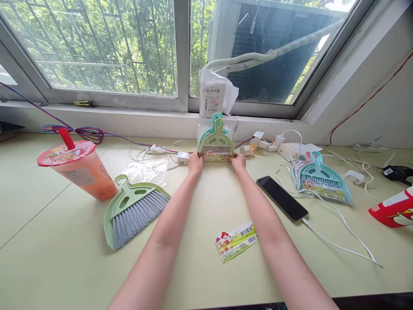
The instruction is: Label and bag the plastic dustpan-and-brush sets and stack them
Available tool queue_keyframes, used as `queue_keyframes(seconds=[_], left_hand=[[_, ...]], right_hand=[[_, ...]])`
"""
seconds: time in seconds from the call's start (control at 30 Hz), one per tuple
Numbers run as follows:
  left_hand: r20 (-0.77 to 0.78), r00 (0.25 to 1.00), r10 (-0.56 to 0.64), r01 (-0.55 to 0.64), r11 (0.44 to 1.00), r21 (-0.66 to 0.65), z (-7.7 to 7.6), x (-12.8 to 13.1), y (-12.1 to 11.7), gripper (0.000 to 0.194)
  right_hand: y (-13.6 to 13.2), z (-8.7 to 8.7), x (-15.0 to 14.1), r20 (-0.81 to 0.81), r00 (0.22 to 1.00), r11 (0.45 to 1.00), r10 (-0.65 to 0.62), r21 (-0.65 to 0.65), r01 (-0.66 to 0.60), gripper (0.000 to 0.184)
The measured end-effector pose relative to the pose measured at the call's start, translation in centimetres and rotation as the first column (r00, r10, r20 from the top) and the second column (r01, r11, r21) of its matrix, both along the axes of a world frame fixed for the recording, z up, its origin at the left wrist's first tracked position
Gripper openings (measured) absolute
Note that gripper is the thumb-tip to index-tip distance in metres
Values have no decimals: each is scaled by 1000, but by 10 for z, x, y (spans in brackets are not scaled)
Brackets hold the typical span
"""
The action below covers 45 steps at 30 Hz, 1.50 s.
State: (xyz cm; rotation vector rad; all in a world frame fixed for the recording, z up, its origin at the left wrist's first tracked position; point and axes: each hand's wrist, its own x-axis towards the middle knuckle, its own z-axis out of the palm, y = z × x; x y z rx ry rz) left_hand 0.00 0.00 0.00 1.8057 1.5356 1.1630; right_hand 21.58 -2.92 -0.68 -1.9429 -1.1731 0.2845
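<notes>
Both my arms reach across the table to a packaged green dustpan and brush set (217,144) at the back, propped up near the wall. My left hand (195,162) grips its lower left corner, and my right hand (238,162) its lower right corner. Behind it shows a teal set (217,118), mostly hidden. An unwrapped green dustpan (118,202) with a grey-bristled brush (138,217) lies left of my left forearm. Under my right forearm's inner side rests a printed card (237,242), partly covered by the arm.
An orange drink cup (84,172) stands at left, near a clear plastic wrapper (146,171). To the right lie a phone (282,198) on a white cable (342,249), packaged teal sets (322,178) and a red cup (395,209). A white package (213,97) leans on the window.
</notes>
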Motion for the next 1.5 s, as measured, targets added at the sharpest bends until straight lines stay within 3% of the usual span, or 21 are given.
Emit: queue_keyframes(seconds=[0.17, 0.33, 0.57, 0.73, 0.87, 0.93, 1.0, 1.03, 1.07, 1.13, 1.2, 1.23, 1.33, 1.4, 1.43, 1.5], left_hand=[[80, 996, 38, -39, 999, 14, -2, 0, 6, 1], [99, 995, 26, -28, 999, 25, -1, 1, -1, 32], [45, 999, -30, 19, 973, 232, 3, 11, -17, 71], [-7, 1000, -21, 22, 920, 392, 16, 12, -33, 65], [-14, 999, -40, 42, 893, 447, 24, 7, -54, 50], [-36, 997, -74, 82, 886, 456, 26, 2, -68, 45], [-76, 990, -115, 137, 877, 460, 25, -4, -83, 42], [-97, 986, -132, 162, 871, 463, 25, -7, -91, 42], [-117, 982, -145, 183, 866, 466, 25, -10, -100, 41], [-161, 973, -163, 221, 857, 465, 25, -16, -119, 39], [-210, 963, -170, 250, 858, 448, 28, -23, -140, 36], [-233, 957, -172, 261, 861, 437, 31, -28, -151, 34], [-280, 944, -176, 282, 871, 403, 44, -60, -183, 27], [-310, 937, -158, 266, 900, 345, 53, -100, -203, 16], [-330, 939, -96, 201, 932, 301, 56, -125, -213, 11], [-410, 901, 141, -51, 974, 223, 60, -177, -231, 21]], right_hand=[[7, -3, 2, -6, 1000, 1000, 9, -15, -9, 29], [8, -5, -1, 45, 998, 999, 49, -23, -48, 32], [2, -2, -6, -40, 997, 997, 66, 51, -64, 46], [-8, 1, -10, -103, 992, 984, 67, 173, -49, 48], [-30, 17, -19, -34, 993, 914, -117, 386, 121, 41], [-48, 32, -24, 16, 999, 907, -47, 419, 36, 37], [-72, 51, -25, 84, 975, 916, 205, 336, -222, 34], [-88, 61, -24, 104, 925, 893, 366, 239, -380, 33], [-106, 71, -22, 97, 852, 845, 514, 110, -523, 33], [-147, 87, -15, -35, 682, 666, 730, -189, -722, 39], [-193, 95, -7, -153, 573, 483, 805, -391, -783, 50], [-214, 95, -4, -154, 557, 447, 816, -443, -777, 55], [-269, 84, 0, -55, 570, 471, 820, -502, -725, 57], [-293, 73, -2, 29, 585, 519, 811, -498, -695, 50], [-302, 67, -3, 62, 597, 546, 800, -487, -681, 45], [-313, 60, -6, 95, 621, 584, 778, -472, -660, 38]])
